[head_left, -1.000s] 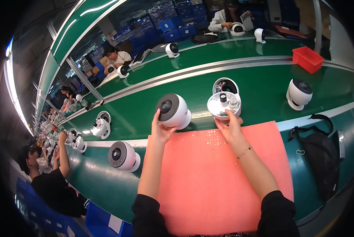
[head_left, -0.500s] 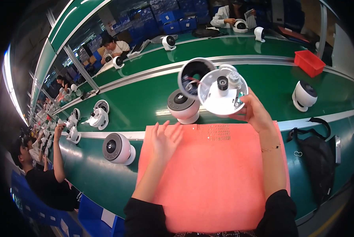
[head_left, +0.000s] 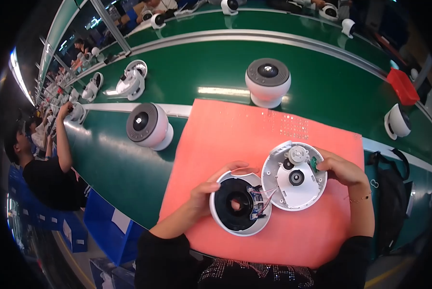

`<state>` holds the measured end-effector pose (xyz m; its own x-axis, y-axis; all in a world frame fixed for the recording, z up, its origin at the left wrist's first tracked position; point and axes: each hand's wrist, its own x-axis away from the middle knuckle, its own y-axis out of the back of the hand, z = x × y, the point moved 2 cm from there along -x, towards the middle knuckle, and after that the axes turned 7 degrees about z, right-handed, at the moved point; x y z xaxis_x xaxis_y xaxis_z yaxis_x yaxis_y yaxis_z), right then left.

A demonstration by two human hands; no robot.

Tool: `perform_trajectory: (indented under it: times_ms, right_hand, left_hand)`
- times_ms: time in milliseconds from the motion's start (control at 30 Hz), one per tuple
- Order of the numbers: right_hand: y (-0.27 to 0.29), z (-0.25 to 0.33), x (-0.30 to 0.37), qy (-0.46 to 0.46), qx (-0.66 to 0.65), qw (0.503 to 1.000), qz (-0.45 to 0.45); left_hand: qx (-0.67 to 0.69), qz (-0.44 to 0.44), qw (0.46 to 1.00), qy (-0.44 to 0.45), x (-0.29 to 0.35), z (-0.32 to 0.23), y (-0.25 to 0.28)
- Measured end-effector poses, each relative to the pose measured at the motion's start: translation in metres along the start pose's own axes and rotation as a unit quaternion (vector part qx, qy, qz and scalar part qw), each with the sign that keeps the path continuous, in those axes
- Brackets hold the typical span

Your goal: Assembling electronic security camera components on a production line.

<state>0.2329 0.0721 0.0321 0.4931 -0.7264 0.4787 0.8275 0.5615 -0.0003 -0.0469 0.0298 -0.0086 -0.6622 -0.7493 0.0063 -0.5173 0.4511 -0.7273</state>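
Note:
An opened round white camera housing is in my hands over the pink foam mat [head_left: 192,144], its two halves joined by thin wires. My left hand [head_left: 204,197] is closed on the outer rim of the left half-shell [head_left: 217,219], which has a black ring-shaped inside and small circuit boards. My right hand [head_left: 343,171] grips the right half-shell [head_left: 293,190] by its edge, the thumb close to a small green board. Inside that half sit a white plate, a dark round post and a pale round motor. The fingers beneath both shells are partly hidden.
Assembled white-and-grey ball cameras stand beyond the mat [head_left: 269,84], to its left [head_left: 148,126] and at far right [head_left: 397,121]. An open camera body [head_left: 131,82] lies far left. A red bin [head_left: 403,86], a black bag [head_left: 392,202] and a co-worker [head_left: 47,168] flank the bench.
The opened housing has come down and nearer, over the mat. My left hand, empty before, now holds the left half-shell. The halves lie side by side, and the head view has tilted down.

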Motion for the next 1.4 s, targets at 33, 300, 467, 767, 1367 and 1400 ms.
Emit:
perform_trajectory:
  times_ms: [33,300,467,767,1367,1400]
  right_hand:
    - [-0.003,-0.006,0.0,-0.011,0.024,0.999,-0.021]
    - [-0.096,0.024,0.013,0.435,0.346,0.827,-0.084]
    - [-0.132,0.036,0.038,0.497,0.563,0.635,-0.178]
    - [-0.009,0.025,0.086,0.251,0.257,0.921,-0.151]
    - [-0.017,-0.003,0.082,0.194,0.141,0.97,0.044]
    - [-0.015,-0.002,0.078,0.184,0.136,0.972,0.047]
  left_hand:
    - [0.008,-0.004,1.0,0.001,0.002,0.002,0.003]
    - [-0.145,-0.077,0.986,-0.026,0.013,-0.011,-0.006]
    - [-0.222,-0.042,0.973,0.05,-0.002,-0.01,-0.065]
    - [-0.592,-0.023,0.805,0.006,-0.061,0.006,-0.032]
    - [-0.606,0.031,0.79,-0.089,-0.012,0.018,-0.062]
    - [-0.674,0.019,0.734,-0.075,-0.018,0.013,-0.073]
